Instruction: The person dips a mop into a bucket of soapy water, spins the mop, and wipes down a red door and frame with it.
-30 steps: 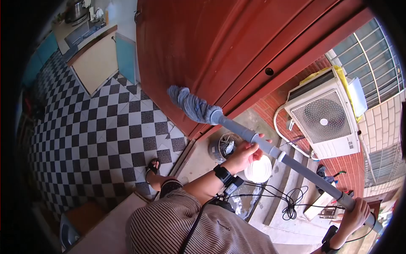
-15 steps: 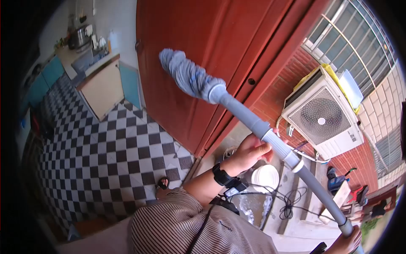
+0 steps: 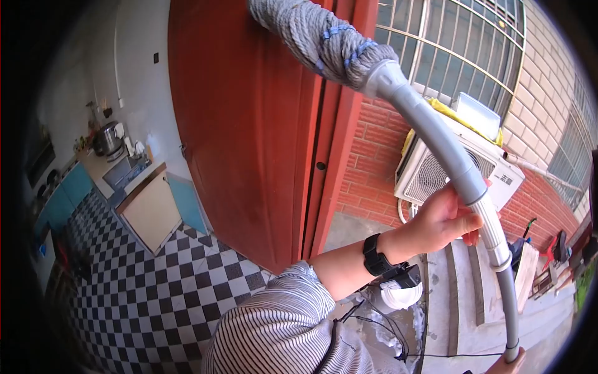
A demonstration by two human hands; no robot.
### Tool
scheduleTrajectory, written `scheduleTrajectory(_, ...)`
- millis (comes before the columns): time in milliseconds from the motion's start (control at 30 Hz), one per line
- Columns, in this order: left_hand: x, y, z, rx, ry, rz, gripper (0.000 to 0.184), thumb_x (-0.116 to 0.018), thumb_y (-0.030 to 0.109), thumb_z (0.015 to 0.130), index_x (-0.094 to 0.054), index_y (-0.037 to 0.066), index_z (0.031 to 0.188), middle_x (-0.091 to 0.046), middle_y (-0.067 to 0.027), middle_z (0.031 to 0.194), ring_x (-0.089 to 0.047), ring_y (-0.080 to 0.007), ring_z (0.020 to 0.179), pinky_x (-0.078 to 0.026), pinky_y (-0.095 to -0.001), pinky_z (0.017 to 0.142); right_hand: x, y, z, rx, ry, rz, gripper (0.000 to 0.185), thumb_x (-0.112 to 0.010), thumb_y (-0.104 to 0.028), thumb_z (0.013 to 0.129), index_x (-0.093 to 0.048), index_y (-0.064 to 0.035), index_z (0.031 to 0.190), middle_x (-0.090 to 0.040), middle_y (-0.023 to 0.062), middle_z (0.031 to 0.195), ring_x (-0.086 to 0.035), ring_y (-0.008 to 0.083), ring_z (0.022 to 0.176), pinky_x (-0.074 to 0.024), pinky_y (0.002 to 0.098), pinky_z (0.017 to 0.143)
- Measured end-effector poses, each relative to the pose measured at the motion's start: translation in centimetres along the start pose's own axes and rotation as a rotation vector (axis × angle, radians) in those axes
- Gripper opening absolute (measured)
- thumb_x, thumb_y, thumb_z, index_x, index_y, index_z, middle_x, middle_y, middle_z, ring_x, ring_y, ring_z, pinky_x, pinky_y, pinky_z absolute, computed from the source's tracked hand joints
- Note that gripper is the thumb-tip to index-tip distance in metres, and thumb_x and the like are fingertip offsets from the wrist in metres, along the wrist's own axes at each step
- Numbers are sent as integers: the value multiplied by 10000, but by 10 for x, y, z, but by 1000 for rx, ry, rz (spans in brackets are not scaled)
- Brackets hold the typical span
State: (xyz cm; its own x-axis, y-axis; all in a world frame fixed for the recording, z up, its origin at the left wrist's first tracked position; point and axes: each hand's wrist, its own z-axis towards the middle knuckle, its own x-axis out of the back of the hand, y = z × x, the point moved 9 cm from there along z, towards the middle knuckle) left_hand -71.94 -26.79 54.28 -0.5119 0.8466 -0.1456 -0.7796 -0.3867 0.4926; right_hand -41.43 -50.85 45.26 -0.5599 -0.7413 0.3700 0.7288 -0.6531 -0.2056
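Observation:
A grey twist mop (image 3: 330,43) stretches diagonally across the view, its wrung, rope-like head with blue stitches raised at the top. My left hand (image 3: 439,221), with a black band on the wrist, is around the ribbed light-grey collar of the handle; the thumb shows in front and most fingers are hidden behind it. At the bottom right edge, my right hand (image 3: 507,363) grips the lower end of the handle (image 3: 509,305), partly cut off by the frame.
A red door (image 3: 243,137) stands open beside the mop head. Left lies a checkered floor (image 3: 180,287) with a kitchen counter (image 3: 103,168). Right are an air-conditioner unit (image 3: 498,181), a barred window (image 3: 458,37) and concrete steps (image 3: 442,299). A white bucket (image 3: 400,295) and black cables (image 3: 389,330) sit below.
The mop head has moved up and right in view and appears larger. My left hand has moved right, still at the collar; my right hand remains low on the handle. The view has shifted.

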Motion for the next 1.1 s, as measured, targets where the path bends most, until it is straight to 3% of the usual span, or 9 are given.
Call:
scheduleTrajectory(233,3,-42,-41,91,43,-11,644,-606,207,854,-224,60,1351,-556,-177,1110,-579,-186,958,-507,-260,692,-25,13,16,217,-108,0,208,-747,-284,688,-637,-116,742,-598,70,692,-571,251,636,-457,363,587)
scheduleTrajectory(267,5,-43,-50,104,61,-9,648,-603,205,856,-218,54,1355,-556,-179,1112,-579,-191,966,-506,-266,701,-55,31,19,223,-230,182,170,-585,-73,755,-518,-50,910,-527,116,867,-527,324,857,-411,398,731)
scheduleTrajectory(400,22,-59,-97,164,117,-10,694,-593,240,860,-176,21,1370,-537,-205,1163,-584,-226,998,-505,-286,731,-69,40,49,315,-156,88,201,-620,-93,746,-484,-19,874,-487,132,826,-497,346,810,-388,417,702)
scheduleTrajectory(600,35,-75,-136,182,264,-31,719,-599,313,842,-197,38,1371,-550,-180,1172,-597,-158,750,-480,-269,682,-28,-6,85,565,147,157,268,-695,-101,702,-451,-15,774,-445,121,722,-477,314,707,-378,408,633)
scheduleTrajectory(800,8,-59,-107,234,158,-51,830,-636,310,818,-115,27,1399,-573,-174,1137,-603,-145,735,-489,-276,692,-20,29,45,374,25,171,229,-683,-102,721,-489,-29,819,-465,133,747,-485,330,720,-376,411,630)
scheduleTrajectory(900,-16,-46,-71,186,43,1,898,-654,252,815,-19,31,1411,-574,-170,1130,-585,-194,985,-478,-273,780,-20,50,22,155,-81,149,200,-657,-35,715,-509,-6,846,-501,137,769,-500,339,747,-385,426,664)
scheduleTrajectory(933,-25,-46,-62,190,11,-66,900,-656,228,816,-8,42,1413,-569,-173,1137,-572,-207,1025,-481,-281,786,5,45,12,105,46,42,241,-763,-309,685,-630,-110,715,-583,73,652,-556,255,600,-451,366,557)
scheduleTrajectory(1000,-35,-45,-48,168,9,-116,862,-631,80,821,-7,63,1414,-555,-178,1139,-579,-185,968,-513,-268,738,8,45,-8,137,111,30,284,-782,-336,669,-622,-102,679,-571,65,611,-540,252,538,-442,358,506)
scheduleTrajectory(1100,-45,-54,-34,182,-4,-151,755,-606,40,829,-113,71,1400,-560,-138,1113,-563,-127,939,-489,-239,711,-39,76,-45,-31,-178,200,192,-571,37,710,-514,-1,889,-527,162,821,-515,352,793,-397,419,715)
